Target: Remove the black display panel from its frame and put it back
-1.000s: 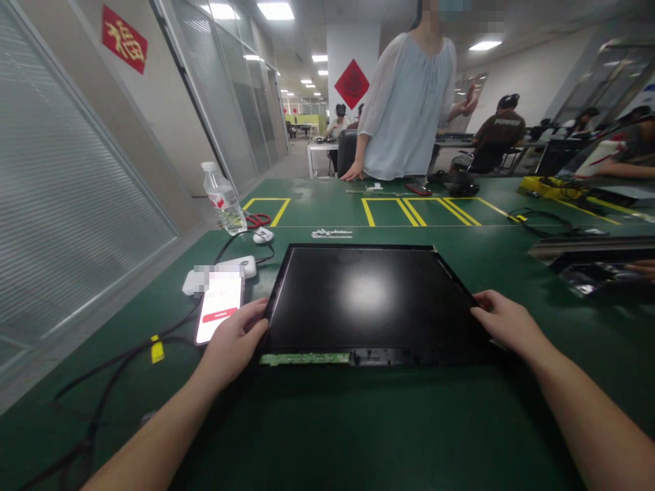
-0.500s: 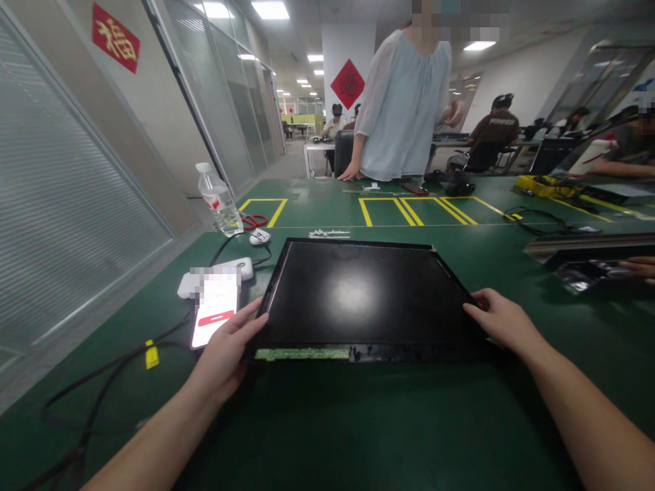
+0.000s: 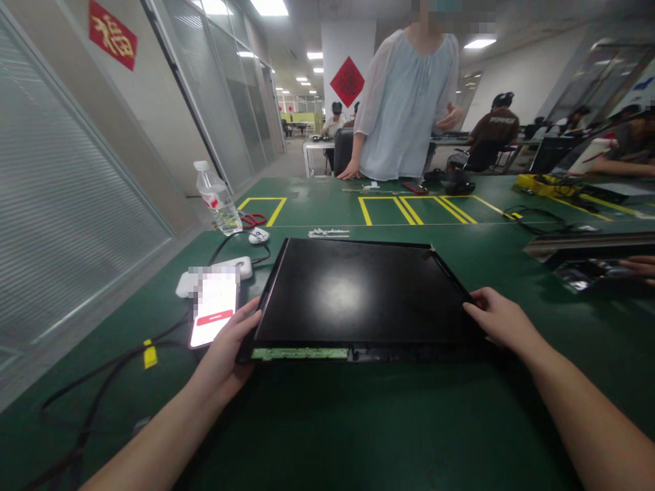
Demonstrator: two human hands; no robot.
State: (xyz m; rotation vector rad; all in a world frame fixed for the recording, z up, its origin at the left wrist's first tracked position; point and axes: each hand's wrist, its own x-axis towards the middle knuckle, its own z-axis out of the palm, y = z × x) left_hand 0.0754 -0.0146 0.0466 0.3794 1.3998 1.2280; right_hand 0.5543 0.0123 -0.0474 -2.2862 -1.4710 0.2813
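A black screen panel [image 3: 353,293] in a thin dark frame lies before me, face up, with a green circuit strip [image 3: 301,354] bared along its near edge. My left hand [image 3: 233,344] grips the frame's left side, thumb on the upper rim and fingers beneath. At the opposite side, my right hand [image 3: 499,317] clasps the right edge with the thumb on top; its other fingers are partly hidden under the frame. Just left of the panel, a lit phone [image 3: 215,307] rests close to my left hand.
A water bottle [image 3: 217,198], red-handled scissors [image 3: 253,219] and a white power strip [image 3: 238,267] stand or lie at left, with black cables [image 3: 110,368] nearby. A person [image 3: 404,109] stands across the green table [image 3: 358,423]. Another person's hand [image 3: 639,266] works at far right.
My left hand has shifted slightly left along with the panel's left edge. My right hand stays about where it was. The person opposite has turned a little and moved one hand.
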